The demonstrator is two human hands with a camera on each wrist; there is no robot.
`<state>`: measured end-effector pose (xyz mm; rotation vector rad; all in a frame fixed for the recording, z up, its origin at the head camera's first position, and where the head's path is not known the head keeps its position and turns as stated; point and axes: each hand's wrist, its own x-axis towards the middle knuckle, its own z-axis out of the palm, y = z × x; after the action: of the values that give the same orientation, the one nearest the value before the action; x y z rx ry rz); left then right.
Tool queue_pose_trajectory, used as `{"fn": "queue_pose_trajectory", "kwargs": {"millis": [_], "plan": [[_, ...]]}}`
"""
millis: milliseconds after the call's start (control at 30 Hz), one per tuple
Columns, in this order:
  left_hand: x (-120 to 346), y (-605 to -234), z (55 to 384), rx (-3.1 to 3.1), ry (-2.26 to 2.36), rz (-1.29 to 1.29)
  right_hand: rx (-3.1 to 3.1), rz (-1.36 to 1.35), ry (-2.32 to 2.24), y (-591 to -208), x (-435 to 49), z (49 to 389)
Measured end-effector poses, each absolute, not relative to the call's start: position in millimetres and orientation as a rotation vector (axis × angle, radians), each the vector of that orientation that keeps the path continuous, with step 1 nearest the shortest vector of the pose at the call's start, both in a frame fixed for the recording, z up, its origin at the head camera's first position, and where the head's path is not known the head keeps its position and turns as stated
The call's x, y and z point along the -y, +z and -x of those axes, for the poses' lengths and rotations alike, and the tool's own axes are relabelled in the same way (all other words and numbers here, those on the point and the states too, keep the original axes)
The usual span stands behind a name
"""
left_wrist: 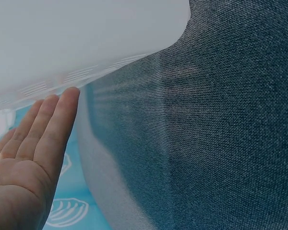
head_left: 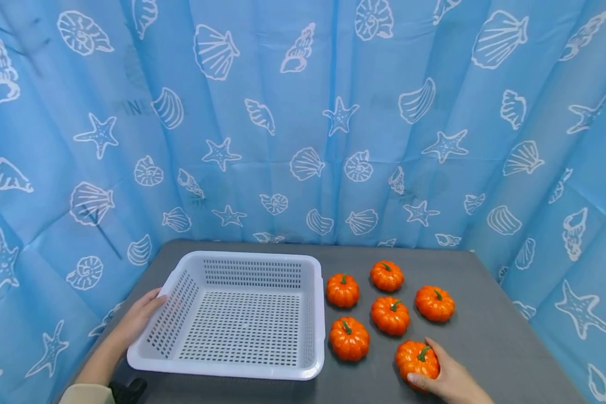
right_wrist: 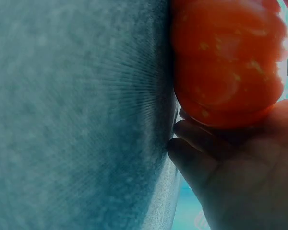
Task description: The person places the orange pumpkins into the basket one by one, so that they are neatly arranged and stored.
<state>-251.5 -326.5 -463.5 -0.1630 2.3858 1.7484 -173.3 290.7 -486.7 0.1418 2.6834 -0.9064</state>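
Observation:
A white plastic basket with slotted walls and floor stands on the grey table, nothing inside it. At its left side is my left hand; in the left wrist view the fingers reach out straight, tips right at the basket's outer wall. My right hand grips a small orange toy pumpkin with a green stem, thumb on the near side and fingers round the far right. The right wrist view shows this pumpkin close to the tabletop, the palm beside it.
Several more orange pumpkins, among them one close to the basket and another farther right, sit on the dark grey table. A blue curtain with white shell prints hangs behind and along both sides.

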Motion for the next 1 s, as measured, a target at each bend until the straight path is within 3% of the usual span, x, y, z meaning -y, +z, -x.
{"fn": "queue_pose_trajectory", "kwargs": {"millis": [1000], "plan": [[327.1,-464.1,250.5,-2.377,1.77,0.13,-2.679,-0.123,-0.938,-488.3,-287.3,171.4]]}}
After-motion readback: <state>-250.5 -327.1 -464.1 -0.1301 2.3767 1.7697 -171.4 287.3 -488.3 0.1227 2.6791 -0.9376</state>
